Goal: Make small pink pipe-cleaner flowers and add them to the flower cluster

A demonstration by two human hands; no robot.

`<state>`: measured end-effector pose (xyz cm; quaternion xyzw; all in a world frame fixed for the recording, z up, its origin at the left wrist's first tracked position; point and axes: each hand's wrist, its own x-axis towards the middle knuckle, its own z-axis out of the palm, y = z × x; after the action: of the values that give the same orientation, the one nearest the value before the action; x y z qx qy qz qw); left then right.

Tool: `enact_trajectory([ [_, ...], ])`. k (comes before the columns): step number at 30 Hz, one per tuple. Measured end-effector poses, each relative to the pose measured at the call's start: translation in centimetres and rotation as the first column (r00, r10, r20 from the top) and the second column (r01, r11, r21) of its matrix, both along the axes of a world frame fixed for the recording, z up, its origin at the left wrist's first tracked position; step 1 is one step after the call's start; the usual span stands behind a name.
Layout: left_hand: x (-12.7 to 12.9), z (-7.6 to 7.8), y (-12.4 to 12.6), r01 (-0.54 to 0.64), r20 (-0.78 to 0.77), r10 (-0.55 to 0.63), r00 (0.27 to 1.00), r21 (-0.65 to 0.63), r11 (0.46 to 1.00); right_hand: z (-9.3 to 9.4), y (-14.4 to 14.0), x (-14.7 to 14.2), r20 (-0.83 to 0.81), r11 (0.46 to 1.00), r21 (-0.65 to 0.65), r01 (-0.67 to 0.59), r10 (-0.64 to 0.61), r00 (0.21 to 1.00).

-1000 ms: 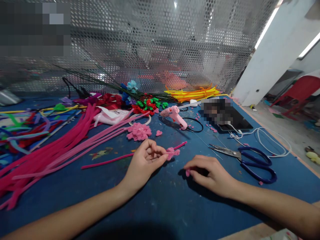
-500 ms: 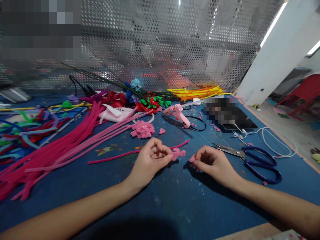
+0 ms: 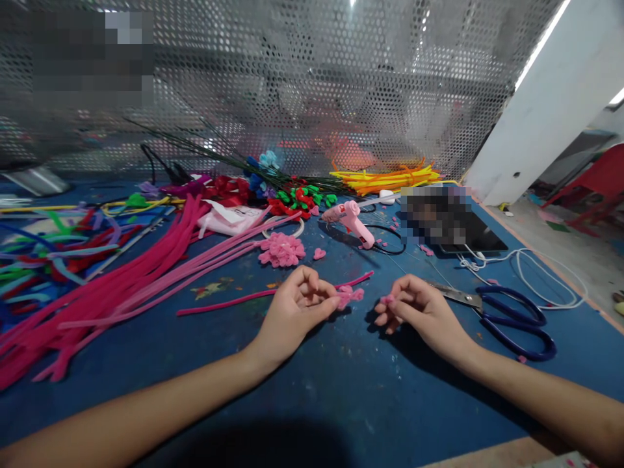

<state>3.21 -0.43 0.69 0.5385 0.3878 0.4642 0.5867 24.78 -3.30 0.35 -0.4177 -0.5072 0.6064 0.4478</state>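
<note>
Between the thumb and fingers of my left hand (image 3: 299,312) is a small fuzzy pink pipe-cleaner flower (image 3: 350,297), its petals sticking out to the right. My right hand (image 3: 422,309) pinches a small pink pipe-cleaner petal (image 3: 387,299), mostly covered by the fingertips. A short gap separates the two hands above the blue table. Behind my left hand lies a dark pink pipe cleaner (image 3: 224,303). A finished-looking pink fuzzy flower cluster (image 3: 281,250) and a loose heart-shaped petal (image 3: 319,253) rest farther back.
Scissors (image 3: 507,309) with blue handles lie beyond my right hand. A pink glue gun (image 3: 353,224) stands at the back, near a tablet (image 3: 480,234) and its white cable (image 3: 550,305). Dark pink pipe cleaners (image 3: 121,279) spread over the left; yellow ones (image 3: 385,180) lie behind.
My right hand has turned a little, its lower fingers spreading, with the petal still pinched. My left hand keeps the flower in nearly the same place. The view has shifted slightly.
</note>
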Motion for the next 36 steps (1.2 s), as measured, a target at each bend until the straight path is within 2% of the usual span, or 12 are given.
enact_trajectory([
  [3,0.0,0.0,0.1,-0.011,-0.003,0.011,1.0,-0.012,1.0,0.0,-0.1,0.0,-0.005,1.0,0.011,-0.006,0.006,1.0],
  [8,0.0,0.3,-0.4,-0.002,-0.037,-0.001,0.999,-0.066,0.998,-0.2,0.1,0.2,0.117,0.995,0.101,-0.005,-0.007,0.993],
  [12,0.4,0.7,-1.5,0.051,-0.062,-0.06,0.996,-0.135,0.99,0.0,0.2,0.3,0.135,0.995,0.094,0.018,-0.031,0.99],
  [16,0.6,0.8,-2.1,0.073,-0.146,-0.095,0.985,-0.148,0.986,0.1,0.1,0.4,0.126,0.997,0.081,0.001,-0.011,0.992],
  [18,0.5,0.8,-2.2,0.106,-0.248,-0.134,0.959,-0.122,0.987,0.1,0.1,0.5,0.142,0.995,0.095,0.003,-0.017,0.99],
  [22,0.1,1.0,-2.4,0.199,-0.481,-0.179,0.858,-0.011,0.98,0.0,0.1,0.7,0.171,0.992,0.123,0.019,-0.04,0.984],
  [27,-0.8,1.4,-2.5,0.302,-0.616,-0.158,0.772,0.137,0.943,0.1,0.2,0.7,0.164,0.995,0.097,0.013,-0.029,0.986],
  [29,-1.3,1.3,-2.2,0.373,-0.646,-0.15,0.749,0.223,0.901,0.2,0.3,0.6,0.17,0.996,0.089,0.012,-0.027,0.985],
  [31,-1.8,1.0,-1.7,0.467,-0.678,-0.133,0.723,0.338,0.817,0.2,0.3,0.6,0.177,0.997,0.083,0.012,-0.027,0.984],
  [34,-2.6,0.6,-0.9,0.591,-0.737,-0.032,0.676,0.516,0.62,0.3,0.3,0.5,0.181,0.996,0.085,0.013,-0.029,0.983],
  [36,-2.9,0.5,-0.4,0.645,-0.743,0.098,0.662,0.63,0.433,0.3,0.3,0.6,0.179,0.996,0.086,0.012,-0.027,0.983],
])
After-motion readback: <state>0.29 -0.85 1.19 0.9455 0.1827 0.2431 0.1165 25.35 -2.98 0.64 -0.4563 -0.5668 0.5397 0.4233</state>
